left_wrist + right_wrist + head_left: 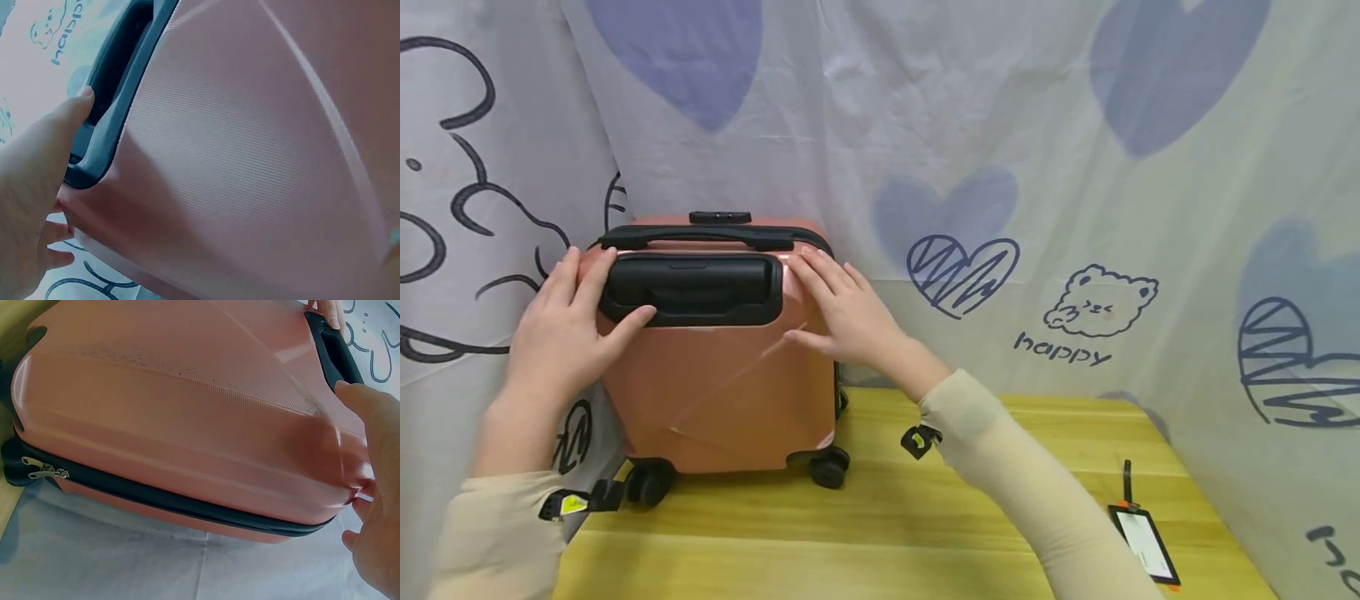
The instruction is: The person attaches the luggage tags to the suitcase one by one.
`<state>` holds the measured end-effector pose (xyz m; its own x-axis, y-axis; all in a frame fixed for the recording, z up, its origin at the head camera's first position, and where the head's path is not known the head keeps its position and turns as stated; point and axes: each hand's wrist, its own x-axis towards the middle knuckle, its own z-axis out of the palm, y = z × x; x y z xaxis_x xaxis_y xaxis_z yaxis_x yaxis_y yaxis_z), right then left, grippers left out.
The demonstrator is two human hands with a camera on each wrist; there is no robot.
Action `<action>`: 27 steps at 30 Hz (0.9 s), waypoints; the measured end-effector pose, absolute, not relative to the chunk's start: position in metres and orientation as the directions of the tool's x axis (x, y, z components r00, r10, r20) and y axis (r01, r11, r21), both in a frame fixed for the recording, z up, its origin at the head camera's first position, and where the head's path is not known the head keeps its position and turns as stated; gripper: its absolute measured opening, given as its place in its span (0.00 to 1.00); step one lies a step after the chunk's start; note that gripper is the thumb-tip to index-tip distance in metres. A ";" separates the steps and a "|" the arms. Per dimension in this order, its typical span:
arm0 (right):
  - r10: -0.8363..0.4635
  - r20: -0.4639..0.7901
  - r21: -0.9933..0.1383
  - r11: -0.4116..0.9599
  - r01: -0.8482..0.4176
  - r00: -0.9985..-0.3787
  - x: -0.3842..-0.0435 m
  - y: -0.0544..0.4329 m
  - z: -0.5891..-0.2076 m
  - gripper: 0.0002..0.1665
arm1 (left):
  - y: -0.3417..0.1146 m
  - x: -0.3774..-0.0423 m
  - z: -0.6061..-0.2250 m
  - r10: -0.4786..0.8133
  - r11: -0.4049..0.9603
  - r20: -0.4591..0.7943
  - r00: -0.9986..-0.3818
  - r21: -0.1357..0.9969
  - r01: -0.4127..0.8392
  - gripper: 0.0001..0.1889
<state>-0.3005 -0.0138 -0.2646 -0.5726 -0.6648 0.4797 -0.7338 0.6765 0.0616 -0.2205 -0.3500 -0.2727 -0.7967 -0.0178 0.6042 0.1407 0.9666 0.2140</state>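
Observation:
A pink hard-shell suitcase (722, 400) stands upright on its wheels at the left of the table in the head view. My left hand (561, 329) rests on its upper left corner, thumb over the edge of the black recessed panel (696, 287). At the upper right corner, my right hand (857, 321) lies against the shell with fairly straight fingers. In the left wrist view, the left thumb (80, 103) touches the black panel's rim. Seen from the right wrist, a black zipper (156, 500) runs along the suitcase's side, its metal pulls (45, 470) near the bottom.
A luggage tag (1146, 542) with a black strap lies at the right of the yellow wood-grain table (970, 517). White cloth (925, 100) printed with hearts and drawings hangs close behind the suitcase and along both sides. Black wheels (829, 468) support the suitcase.

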 end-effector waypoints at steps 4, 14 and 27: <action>-0.661 0.491 0.035 0.666 -0.745 -0.568 -0.299 -0.012 -0.268 0.57 | -0.348 -0.221 -0.274 -0.004 0.973 0.629 -0.778 0.181 0.141 0.44; -0.631 0.545 0.020 0.668 -0.744 -0.552 -0.292 0.013 -0.272 0.57 | -0.329 -0.221 -0.270 0.060 0.974 0.636 -0.770 0.130 0.183 0.44; -0.612 0.594 0.086 0.694 -0.715 -0.522 -0.282 0.062 -0.276 0.56 | -0.297 -0.235 -0.271 0.178 0.949 0.654 -0.735 0.084 0.304 0.43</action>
<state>-0.2822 0.0617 -0.2757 -0.5219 -0.6119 0.5943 -0.7150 0.6938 0.0865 -0.2346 -0.2966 -0.2707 -0.7351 0.1780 0.6542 0.3043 0.9489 0.0837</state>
